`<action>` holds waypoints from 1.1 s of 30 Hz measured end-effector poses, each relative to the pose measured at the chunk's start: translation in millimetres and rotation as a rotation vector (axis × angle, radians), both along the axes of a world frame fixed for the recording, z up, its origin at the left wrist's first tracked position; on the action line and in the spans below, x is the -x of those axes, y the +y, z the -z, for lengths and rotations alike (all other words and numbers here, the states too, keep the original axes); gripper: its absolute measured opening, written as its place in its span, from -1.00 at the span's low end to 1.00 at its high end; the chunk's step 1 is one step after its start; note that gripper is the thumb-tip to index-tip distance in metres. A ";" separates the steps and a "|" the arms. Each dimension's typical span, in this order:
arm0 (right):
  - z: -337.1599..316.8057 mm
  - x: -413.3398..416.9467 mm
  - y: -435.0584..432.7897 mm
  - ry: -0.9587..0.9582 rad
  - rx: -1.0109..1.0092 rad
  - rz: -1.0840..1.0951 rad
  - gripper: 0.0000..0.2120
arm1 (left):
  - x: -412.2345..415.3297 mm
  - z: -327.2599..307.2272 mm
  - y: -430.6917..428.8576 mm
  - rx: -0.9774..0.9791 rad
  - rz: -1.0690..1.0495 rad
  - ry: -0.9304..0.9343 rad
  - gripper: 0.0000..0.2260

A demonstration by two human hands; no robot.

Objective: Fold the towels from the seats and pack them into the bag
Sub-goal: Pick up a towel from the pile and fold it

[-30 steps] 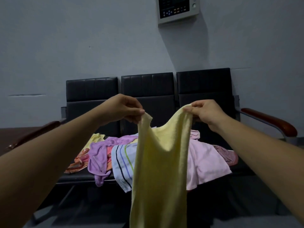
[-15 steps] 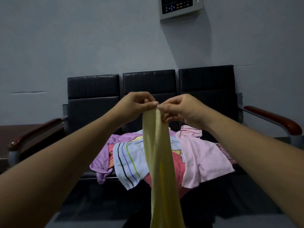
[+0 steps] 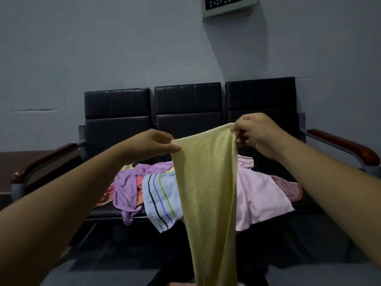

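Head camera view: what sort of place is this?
Likely a waiting area, perhaps in a clinic: a row of three joined black padded seats with brown armrests stands against a bare wall, and a monitor-like panel is mounted high on that wall.

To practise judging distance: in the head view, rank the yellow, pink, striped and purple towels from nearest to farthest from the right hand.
1. Yellow towel, pinched by the right hand.
2. Pink towel, lying just below it.
3. Striped towel, further left.
4. Purple towel, leftmost.
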State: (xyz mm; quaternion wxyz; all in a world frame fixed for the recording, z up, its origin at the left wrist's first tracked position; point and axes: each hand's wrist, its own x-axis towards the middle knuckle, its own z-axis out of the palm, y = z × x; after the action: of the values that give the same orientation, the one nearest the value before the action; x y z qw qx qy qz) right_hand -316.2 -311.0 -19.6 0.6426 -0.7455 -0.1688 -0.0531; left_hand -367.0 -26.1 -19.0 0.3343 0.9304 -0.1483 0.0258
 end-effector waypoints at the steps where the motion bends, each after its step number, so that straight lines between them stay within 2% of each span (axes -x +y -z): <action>1: 2.4 0.4 -2.2 -0.014 0.050 0.032 -0.83 | -1.7 -0.2 -0.3 -0.044 -0.039 -0.091 -0.70; 3: 1.0 0.6 -4.5 -0.078 0.072 0.062 -0.88 | -1.7 -5.4 -8.9 0.030 -0.078 -0.238 -0.88; 4: -4.9 1.1 -5.0 -0.109 0.006 0.049 -0.89 | -0.5 -9.7 -13.8 0.189 -0.043 -0.270 -0.91; 6: -23.0 4.8 -6.1 -0.106 -0.299 -0.080 -0.91 | 4.5 -23.5 -20.5 0.642 0.095 -0.220 -0.87; 7: -31.9 6.5 -7.8 -0.056 -0.494 -0.186 -0.92 | 5.9 -28.8 -21.0 0.796 0.164 -0.177 -0.82; 8: -37.2 5.1 -9.3 -0.004 -0.620 -0.275 -0.91 | 4.8 -32.2 -19.9 0.828 0.187 -0.148 -0.78; 9: -37.3 1.0 -10.7 0.038 -0.617 -0.296 -0.87 | 2.6 -32.9 -19.5 0.716 0.134 -0.143 -0.74; 10: -32.8 -4.4 -10.9 0.061 -0.457 -0.227 -0.80 | 0.5 -30.2 -19.7 0.498 0.040 -0.161 -0.71; 11: -23.3 -10.4 -11.5 0.058 -0.185 -0.093 -0.73 | -3.3 -24.4 -18.1 0.300 -0.065 -0.185 -0.72; 12: -12.5 -15.8 -12.2 0.037 0.046 0.034 -0.70 | -7.0 -18.1 -15.9 0.236 -0.135 -0.191 -0.75; 13: -3.4 -19.4 -12.5 0.025 0.166 0.103 -0.71 | -9.8 -12.1 -14.3 0.272 -0.169 -0.183 -0.78; 14: 2.9 -21.7 -13.0 0.029 0.195 0.123 -0.75 | -11.3 -6.0 -13.5 0.320 -0.171 -0.181 -0.81; 17: 8.0 -20.4 -12.5 -0.001 0.082 0.056 -0.88 | -13.3 7.7 -15.0 0.386 -0.154 -0.207 -0.88; 19: 8.2 -18.0 -8.8 -0.012 -0.089 -0.060 -0.91 | -15.4 9.8 -19.4 0.521 -0.117 -0.209 -0.92; 22: 11.8 -11.4 1.8 0.089 -0.358 -0.321 -0.92 | -17.1 6.6 -26.3 0.653 -0.051 -0.224 -0.96; 24: 15.9 -11.0 10.4 0.164 -0.417 -0.409 -0.94 | -19.5 6.4 -29.5 0.652 -0.046 -0.229 -0.95; 26: 15.5 -13.9 19.3 0.174 -0.423 -0.390 -0.91 | -24.8 11.1 -29.6 0.678 -0.094 -0.236 -0.92; 29: 2.9 -20.9 28.3 0.141 -0.496 -0.310 -0.91 | -34.2 26.5 -24.4 0.823 -0.184 -0.253 -0.89; 32: -12.8 -25.2 32.5 0.100 -0.499 -0.282 -0.93 | -37.4 49.7 -19.9 0.971 -0.009 -0.035 -0.80; 33: -17.3 -26.2 33.2 0.091 -0.485 -0.281 -0.93 | -38.6 58.5 -19.3 0.917 0.072 0.067 -0.77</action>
State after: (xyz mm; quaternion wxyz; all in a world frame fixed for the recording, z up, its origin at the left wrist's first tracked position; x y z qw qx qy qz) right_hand -289.9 -277.9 -2.3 0.8100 -0.5412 -0.2236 0.0312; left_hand -328.4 -45.5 -77.4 0.7165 0.6811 -0.1429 0.0470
